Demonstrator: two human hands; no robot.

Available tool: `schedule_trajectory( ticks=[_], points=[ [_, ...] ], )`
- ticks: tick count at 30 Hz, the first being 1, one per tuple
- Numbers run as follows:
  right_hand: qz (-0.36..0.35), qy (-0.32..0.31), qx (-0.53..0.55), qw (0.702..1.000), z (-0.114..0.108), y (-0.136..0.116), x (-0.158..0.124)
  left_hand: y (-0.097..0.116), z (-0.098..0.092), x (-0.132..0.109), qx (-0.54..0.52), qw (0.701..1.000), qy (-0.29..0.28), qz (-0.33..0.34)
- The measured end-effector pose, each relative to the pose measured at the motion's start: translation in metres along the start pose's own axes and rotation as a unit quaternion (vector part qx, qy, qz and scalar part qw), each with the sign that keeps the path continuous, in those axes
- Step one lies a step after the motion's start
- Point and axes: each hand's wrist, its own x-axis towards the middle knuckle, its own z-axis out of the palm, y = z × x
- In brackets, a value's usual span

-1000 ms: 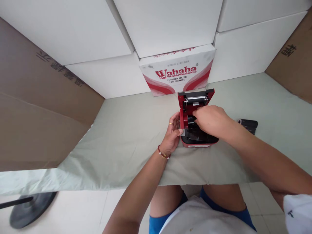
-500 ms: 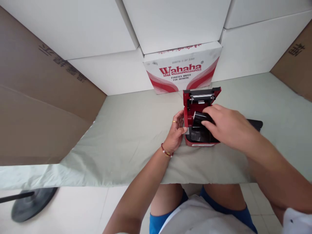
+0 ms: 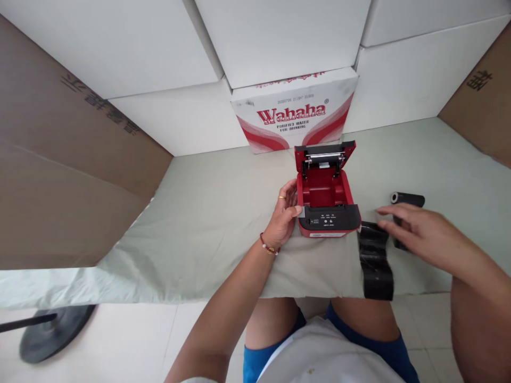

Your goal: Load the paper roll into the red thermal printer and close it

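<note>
A small red and black label printer (image 3: pixel 328 217) sits on the cloth with its lid raised and its bay showing bare red inside. My left hand (image 3: pixel 284 213) grips its left side, thumb at the grey tab on the front corner and fingers along the wall. To the right of the printer, my right hand (image 3: pixel 423 229) hovers with fingers apart. Under it is a black roll, mostly hidden. A glossy black ribbon strip (image 3: pixel 375 260) lies beside that hand and droops over the table's front edge. Just beyond the hand lies another black roll (image 3: pixel 411 199) with a light core.
A Wahaha water carton (image 3: pixel 295 119) stands behind the printer against stacked white boxes (image 3: pixel 191 119). Brown cardboard panels (image 3: pixel 75 175) flank the table. Pale green cloth (image 3: pixel 207 213) covers the tabletop. A round black stand base (image 3: pixel 56 332) is on the floor at left.
My right hand has come out of the printer and moved right, bringing the black roll and its ribbon strip onto the cloth. The fingers have parted. My left hand stays on the printer.
</note>
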Motion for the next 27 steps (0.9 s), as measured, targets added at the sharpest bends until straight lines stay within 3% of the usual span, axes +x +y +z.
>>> schedule_trajectory(
  ticks=[2,4,6,9,14,18,24,27],
  points=[
    [0.057,0.112,-0.051,0.991,-0.003,0.01,0.003,0.0,0.0,0.0,0.0,1.0,0.001,-0.002],
    [0.119,0.171,-0.113,0.971,-0.006,0.021,0.009,-0.001,0.0,0.0,-0.003,1.0,0.008,-0.003],
    [0.158,0.137,-0.154,0.966,-0.003,0.03,0.018,-0.001,0.0,0.001,-0.007,1.0,0.014,-0.003],
    [0.156,0.062,-0.176,0.97,0.014,0.033,0.031,0.001,0.001,0.001,-0.008,1.0,0.008,-0.003],
    [0.179,0.071,-0.189,0.963,0.031,0.039,0.041,0.002,0.001,0.0,-0.001,1.0,-0.004,-0.007],
    [0.164,0.008,-0.16,0.973,0.019,0.059,0.043,0.001,0.001,0.0,-0.003,1.0,-0.002,-0.007],
    [0.035,-0.088,-0.051,0.994,-0.009,0.076,0.028,0.003,0.002,0.001,-0.004,1.0,-0.007,-0.006],
    [0.037,-0.101,0.001,0.994,-0.018,0.076,0.021,0.004,0.002,0.001,0.003,1.0,-0.005,-0.003]
  ],
)
